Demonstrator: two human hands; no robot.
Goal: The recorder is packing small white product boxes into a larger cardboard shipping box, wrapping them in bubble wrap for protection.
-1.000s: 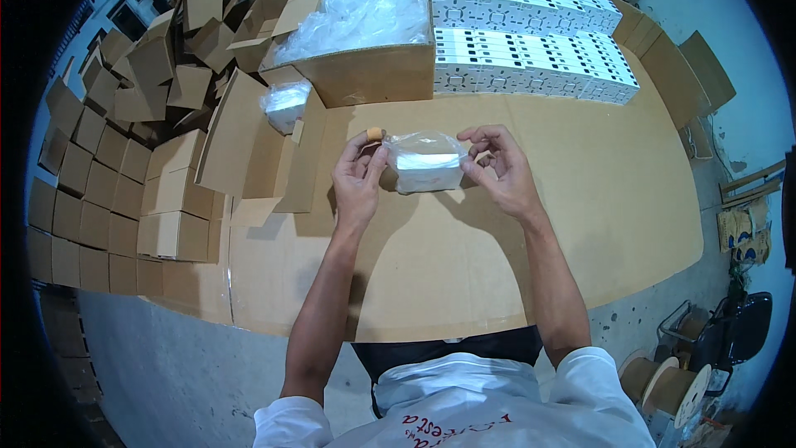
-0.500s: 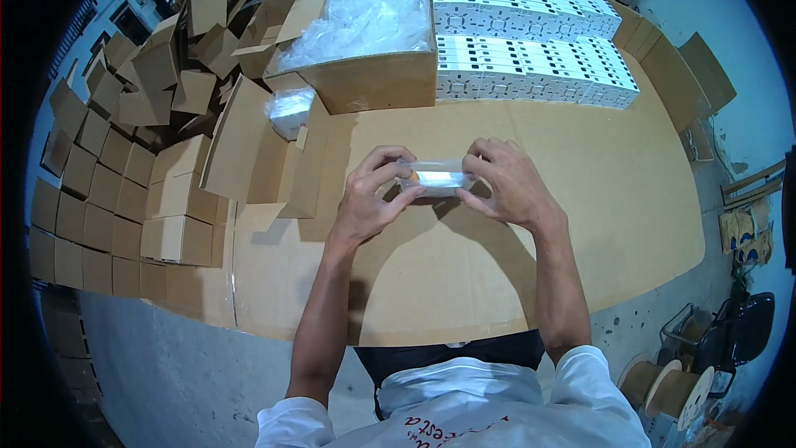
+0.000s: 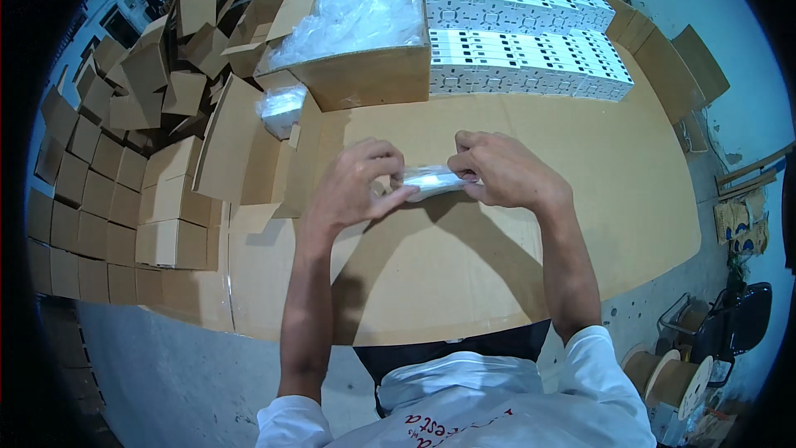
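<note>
now folded narrower than a second ago, the small clear plastic packet (image 3: 433, 182) is pinched at its ends by the left hand (image 3: 352, 187) and right hand (image 3: 506, 170), low over the brown cardboard tabletop (image 3: 464, 265) (flat open boxes (image 3: 178, 199) beside); folding seems underway.

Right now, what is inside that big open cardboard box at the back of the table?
The big box is heaped with clear plastic bags. Whatever lies beneath the top layer is covered.
</note>
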